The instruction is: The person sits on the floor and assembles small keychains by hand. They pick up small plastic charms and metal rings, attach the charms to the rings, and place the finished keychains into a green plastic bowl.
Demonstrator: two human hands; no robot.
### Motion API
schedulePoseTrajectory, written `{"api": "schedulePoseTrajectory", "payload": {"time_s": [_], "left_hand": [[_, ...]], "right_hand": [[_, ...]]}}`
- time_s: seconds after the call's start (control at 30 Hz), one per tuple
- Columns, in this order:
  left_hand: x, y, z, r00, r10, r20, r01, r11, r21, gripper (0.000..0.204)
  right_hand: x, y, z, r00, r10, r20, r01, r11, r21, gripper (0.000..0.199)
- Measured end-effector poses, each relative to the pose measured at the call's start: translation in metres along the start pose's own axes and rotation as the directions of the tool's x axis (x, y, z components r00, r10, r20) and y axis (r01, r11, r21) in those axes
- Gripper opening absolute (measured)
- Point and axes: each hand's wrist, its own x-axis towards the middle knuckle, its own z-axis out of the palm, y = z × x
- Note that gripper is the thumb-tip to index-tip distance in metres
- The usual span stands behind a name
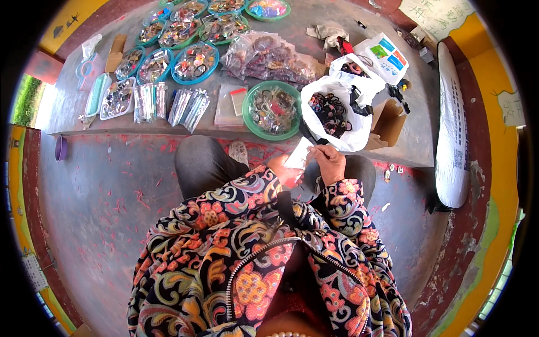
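Observation:
Over my lap, my left hand (281, 169) is closed round the lower part of a small white flat packet (298, 154); whether it is card or plastic I cannot tell. The fingers of my right hand (330, 163) are pinched at the packet's right edge. Just beyond my hands stands a white plastic bag (310, 124), its mouth open on dark hair ties (330, 115). To its left sits a green basket (252, 124) of small mixed trinkets in clear wrapping. Left of that lie clear plastic bags with a red-edged white card (238, 101).
On the raised grey platform (219, 128) are blue baskets of trinkets (212, 68), bundles of wrapped pens (188, 108), a heap of clear bags (264, 59) and an open cardboard box (387, 126). A long white sack (452, 129) stands at right, a purple cup (60, 148) at left.

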Motion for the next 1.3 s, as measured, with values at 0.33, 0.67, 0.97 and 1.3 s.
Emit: {"api": "schedulePoseTrajectory", "payload": {"time_s": [0.33,0.67,0.97,1.3], "left_hand": [[-0.006,0.008,-0.009,0.997,-0.071,0.033,0.067,0.991,0.112,0.029],[0.017,0.033,-0.101,0.955,0.214,-0.206,-0.244,0.961,-0.131,0.027],[0.113,0.015,-0.256,0.712,0.052,-0.701,0.208,0.937,0.280,0.023],[0.151,0.009,-0.275,0.504,0.427,-0.751,0.097,0.835,0.541,0.032]], "right_hand": [[0.010,-0.001,-0.009,0.949,0.282,-0.140,-0.248,0.944,0.219,0.013],[0.025,0.007,-0.028,0.908,0.316,-0.275,-0.152,0.861,0.486,0.009],[0.025,-0.001,-0.008,0.917,0.398,-0.038,-0.342,0.831,0.438,0.009],[0.024,0.002,-0.004,0.879,0.474,0.052,-0.457,0.806,0.375,0.008]]}}
